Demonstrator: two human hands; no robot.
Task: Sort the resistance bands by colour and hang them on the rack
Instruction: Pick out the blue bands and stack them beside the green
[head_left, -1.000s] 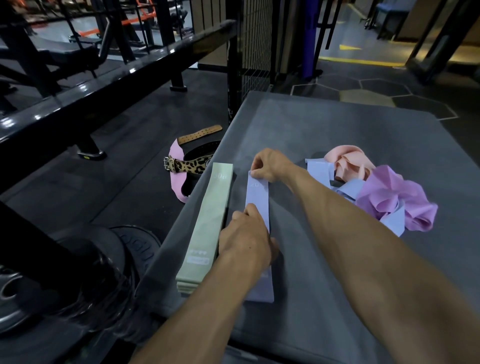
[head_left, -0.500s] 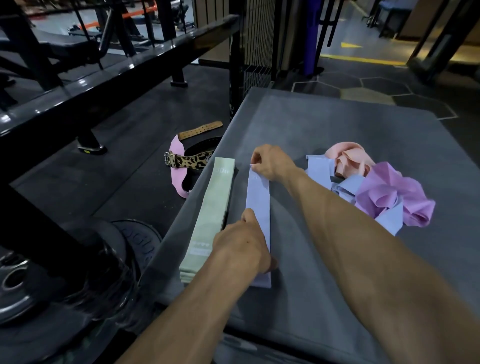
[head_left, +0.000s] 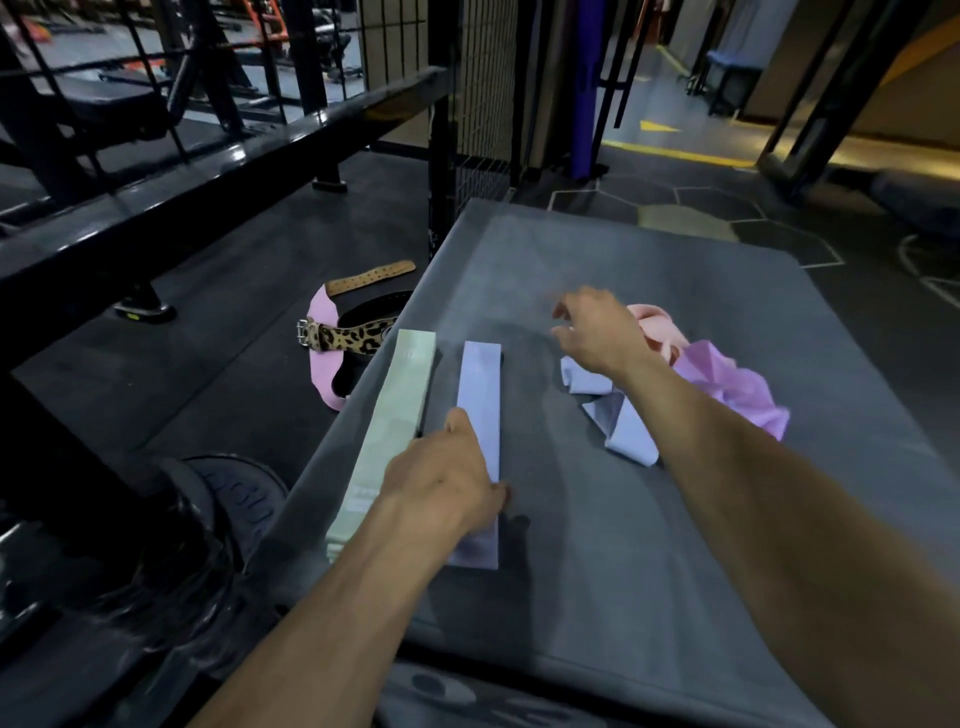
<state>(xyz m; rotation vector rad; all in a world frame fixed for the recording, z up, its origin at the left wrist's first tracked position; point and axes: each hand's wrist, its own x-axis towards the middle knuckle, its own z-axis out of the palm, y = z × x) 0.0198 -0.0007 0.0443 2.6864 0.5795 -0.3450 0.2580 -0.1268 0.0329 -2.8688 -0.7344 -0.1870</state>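
I'm pressing my left hand (head_left: 441, 480) flat on the lilac band (head_left: 480, 410), lying beside the green band (head_left: 395, 421) on the desk (head_left: 649, 545) — my right hand (head_left: 597, 332), fingers loose and holding nothing, is hovering over the pile (head_left: 727, 384). Grabbing carelessly could be dragging several tangled colours along.

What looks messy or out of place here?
Three bands lie crumpled on the mat: lavender band, peach band, purple band. A leopard-print belt lies on the floor.
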